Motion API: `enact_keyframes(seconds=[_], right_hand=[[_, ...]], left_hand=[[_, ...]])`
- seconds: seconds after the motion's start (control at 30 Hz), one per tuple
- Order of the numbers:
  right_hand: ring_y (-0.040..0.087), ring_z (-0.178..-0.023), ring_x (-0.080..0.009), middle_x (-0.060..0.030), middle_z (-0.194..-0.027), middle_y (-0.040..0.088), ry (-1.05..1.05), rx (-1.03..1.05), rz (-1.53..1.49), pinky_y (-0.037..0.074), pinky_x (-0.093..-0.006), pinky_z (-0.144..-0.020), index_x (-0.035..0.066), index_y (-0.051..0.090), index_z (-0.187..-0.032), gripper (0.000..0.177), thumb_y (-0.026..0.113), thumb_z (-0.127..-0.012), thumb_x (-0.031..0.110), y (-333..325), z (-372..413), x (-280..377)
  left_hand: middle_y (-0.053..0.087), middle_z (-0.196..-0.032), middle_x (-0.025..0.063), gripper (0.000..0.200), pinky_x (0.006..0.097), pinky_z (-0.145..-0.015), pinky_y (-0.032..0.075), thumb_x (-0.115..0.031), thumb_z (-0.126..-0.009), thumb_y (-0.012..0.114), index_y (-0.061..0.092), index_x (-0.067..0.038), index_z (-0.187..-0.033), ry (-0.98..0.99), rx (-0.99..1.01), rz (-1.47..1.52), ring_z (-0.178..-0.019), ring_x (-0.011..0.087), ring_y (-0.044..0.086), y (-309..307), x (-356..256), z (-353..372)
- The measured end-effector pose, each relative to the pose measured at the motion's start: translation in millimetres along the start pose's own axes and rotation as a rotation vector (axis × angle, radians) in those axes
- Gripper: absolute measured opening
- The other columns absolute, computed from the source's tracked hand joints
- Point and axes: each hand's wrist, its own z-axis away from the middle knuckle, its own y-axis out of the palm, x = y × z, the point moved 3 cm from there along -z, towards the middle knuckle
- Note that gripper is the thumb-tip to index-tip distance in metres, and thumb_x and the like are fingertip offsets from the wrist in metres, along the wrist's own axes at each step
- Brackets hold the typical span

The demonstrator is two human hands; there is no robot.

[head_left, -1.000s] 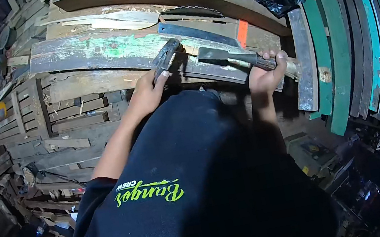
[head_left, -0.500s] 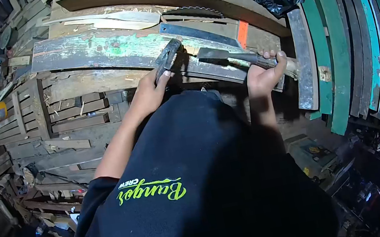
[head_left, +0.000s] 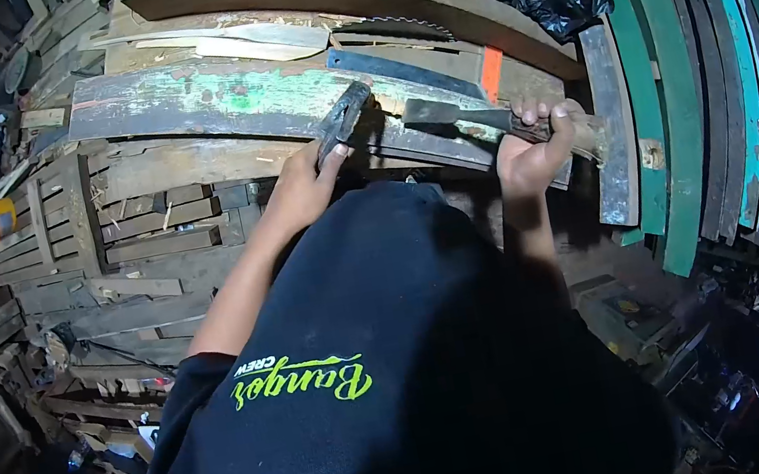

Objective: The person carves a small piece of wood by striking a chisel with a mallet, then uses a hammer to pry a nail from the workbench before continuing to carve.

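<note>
A: Hands?
B: Left hand wrapped round a dark tool — can't tell what kind. Right hand grips a chisel.
A: Chisel where?
B: Over painted board, near orange strip — contact unclear.

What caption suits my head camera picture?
Left hand grips a dark tool, right hand a flat-bladed tool, at a green-streaked plank.

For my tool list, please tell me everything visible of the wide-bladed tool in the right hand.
The wide-bladed tool has a flat, dark, metallic-looking blade and a handle with a pale end. It points slantwise, blade toward the left hand, over the painted board. The right hand grips the handle; whether the blade touches the board is unclear.
</note>
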Motion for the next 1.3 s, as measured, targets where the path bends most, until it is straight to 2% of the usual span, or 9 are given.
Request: enact_keyframes(seconds=[0.53, 0.8, 0.93, 1.07, 1.13, 1.17, 1.2, 1.27, 1.3], right_hand=[[0.045, -0.061, -0.0160, -0.0052, -0.075, 0.047, -0.068, 0.198, 0.043, 0.042, -0.0326, -0.061, 0.011, 0.047, -0.102, 0.016, 0.054, -0.088, 0.005, 37.0, 3.5, -9.5], [0.046, -0.060, -0.0159, -0.0076, -0.075, 0.048, -0.180, 0.312, 0.215, 0.044, -0.0314, -0.055, 0.009, 0.044, -0.102, 0.018, 0.053, -0.088, 0.002, 53.3, 12.5, -5.6], [0.048, -0.061, -0.0153, -0.0091, -0.076, 0.050, -0.280, 0.435, 0.308, 0.046, -0.0311, -0.056, 0.007, 0.042, -0.105, 0.024, 0.050, -0.086, -0.007, 63.8, 28.6, -9.4], [0.053, -0.066, -0.0165, -0.0087, -0.082, 0.054, -0.387, 0.288, 0.528, 0.049, -0.0315, -0.063, 0.005, 0.046, -0.103, 0.017, 0.053, -0.087, 0.000, 44.9, 25.1, -18.9], [0.055, -0.070, -0.0134, -0.0091, -0.086, 0.055, -0.125, 0.466, 0.485, 0.047, -0.0285, -0.064, 0.005, 0.042, -0.105, 0.023, 0.056, -0.088, -0.003, 31.1, 16.2, -24.4], [0.056, -0.071, -0.0145, -0.0099, -0.088, 0.055, -0.568, 0.447, 0.948, 0.047, -0.0292, -0.063, 0.005, 0.045, -0.102, 0.017, 0.055, -0.090, 0.000, 32.3, 20.0, -22.0], [0.054, -0.071, -0.0151, -0.0107, -0.088, 0.055, -0.200, 0.316, 0.387, 0.048, -0.0313, -0.064, 0.006, 0.045, -0.102, 0.016, 0.055, -0.090, 0.002, 37.7, 23.2, -31.2], [0.054, -0.072, -0.0150, -0.0106, -0.088, 0.055, -0.127, 0.331, 0.298, 0.048, -0.0313, -0.064, 0.006, 0.044, -0.102, 0.017, 0.056, -0.090, 0.002, 37.6, 21.4, -27.3], [0.054, -0.072, -0.0150, -0.0106, -0.088, 0.055, -0.048, 0.338, 0.214, 0.048, -0.0312, -0.065, 0.006, 0.044, -0.102, 0.018, 0.056, -0.090, 0.002, 35.4, 20.1, -25.8]], left_hand=[[0.067, -0.098, 0.0271, 0.044, 0.0419, -0.087, 0.049, -0.037, -0.100, 0.052, 0.064, 0.003, -0.114, 0.017, -0.017, 0.044, -0.096, 0.0407, 0.065, 1.7, 2.6, 0.9], [0.069, -0.094, 0.0223, 0.047, 0.0394, -0.085, 0.049, -0.041, -0.101, 0.050, 0.066, 0.002, -0.110, -0.009, 0.053, 0.011, -0.092, 0.0332, 0.067, -6.4, -2.4, -3.8], [0.047, -0.063, 0.0053, 0.037, 0.0329, -0.060, 0.040, -0.031, -0.101, 0.054, 0.058, 0.002, -0.087, 0.175, 0.038, 0.167, -0.065, 0.0125, 0.043, -21.8, -48.9, 6.3], [0.055, -0.068, 0.0057, 0.022, 0.0329, -0.062, 0.044, -0.018, -0.097, 0.061, 0.059, 0.002, -0.092, 0.436, -0.010, 0.314, -0.067, 0.0114, 0.049, -45.6, -128.7, 34.8], [0.063, -0.076, 0.0083, 0.016, 0.0355, -0.068, 0.049, -0.013, -0.092, 0.064, 0.061, 0.002, -0.098, 0.547, -0.045, 0.417, -0.072, 0.0170, 0.061, -49.1, -152.7, 54.4], [0.065, -0.079, 0.0104, 0.017, 0.0372, -0.069, 0.050, -0.011, -0.090, 0.065, 0.061, 0.002, -0.101, 0.786, -0.105, 0.211, -0.074, 0.0221, 0.064, -51.7, -157.0, 57.1], [0.067, -0.082, 0.0125, 0.020, 0.0389, -0.070, 0.051, -0.009, -0.088, 0.066, 0.061, 0.002, -0.104, 1.016, -0.165, -0.005, -0.075, 0.0272, 0.067, -53.0, -160.1, 61.1], [0.065, -0.081, 0.0168, 0.021, 0.0409, -0.065, 0.051, -0.005, -0.085, 0.064, 0.061, 0.000, -0.105, 1.090, 0.006, 0.108, -0.070, 0.0361, 0.065, -39.9, -168.0, 56.2], [0.064, -0.077, 0.0186, 0.018, 0.0417, -0.063, 0.050, -0.007, -0.085, 0.062, 0.060, -0.002, -0.103, 0.913, 0.132, 0.129, -0.069, 0.0379, 0.064, -28.4, -160.7, 44.3]])
